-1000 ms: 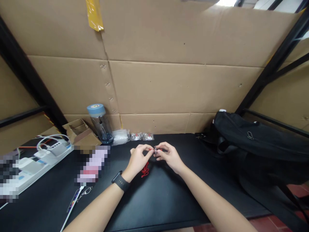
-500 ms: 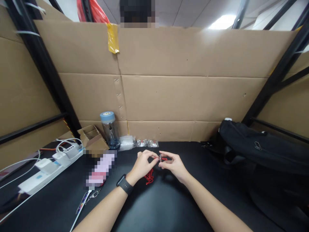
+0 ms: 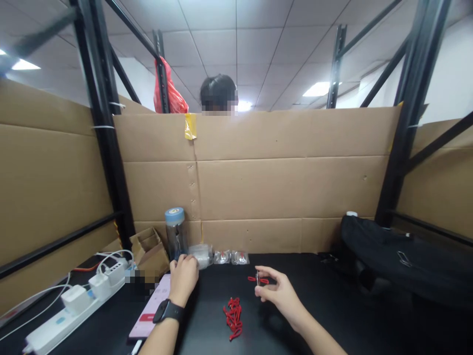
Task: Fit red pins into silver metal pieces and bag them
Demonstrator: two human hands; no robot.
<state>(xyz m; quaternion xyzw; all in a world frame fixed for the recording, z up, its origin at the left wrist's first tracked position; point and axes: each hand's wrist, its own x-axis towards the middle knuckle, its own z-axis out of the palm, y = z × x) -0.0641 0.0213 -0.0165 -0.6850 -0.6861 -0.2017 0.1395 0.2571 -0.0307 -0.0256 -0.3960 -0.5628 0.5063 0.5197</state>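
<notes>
My right hand [image 3: 277,291] pinches a thin, silvery, disc-like piece [image 3: 257,277] on edge between thumb and fingertips. A red cord loop [image 3: 263,281] sticks out on both sides of it. My left hand [image 3: 185,276], with a dark watch [image 3: 168,311] on the wrist, is over the left of the table, close to a clear bottle [image 3: 176,236] with a blue lid and a clear plastic packet [image 3: 203,256]. Its fingertips are hidden behind the back of the hand. Between the hands, a small pile of red cords [image 3: 233,318] lies on the black tabletop [image 3: 210,315].
Two small clear packets [image 3: 240,257] lie by the cardboard wall [image 3: 258,192]. At left are an open cardboard box [image 3: 150,251], a phone [image 3: 144,320] and a power strip [image 3: 48,335] with chargers. A black bag [image 3: 388,251] fills the right. Beyond the wall shows a person's head [image 3: 219,88].
My left hand has left the silvery piece and moved left towards the bottle. My right hand still holds the piece with its red cord. The camera view has tilted upward.
</notes>
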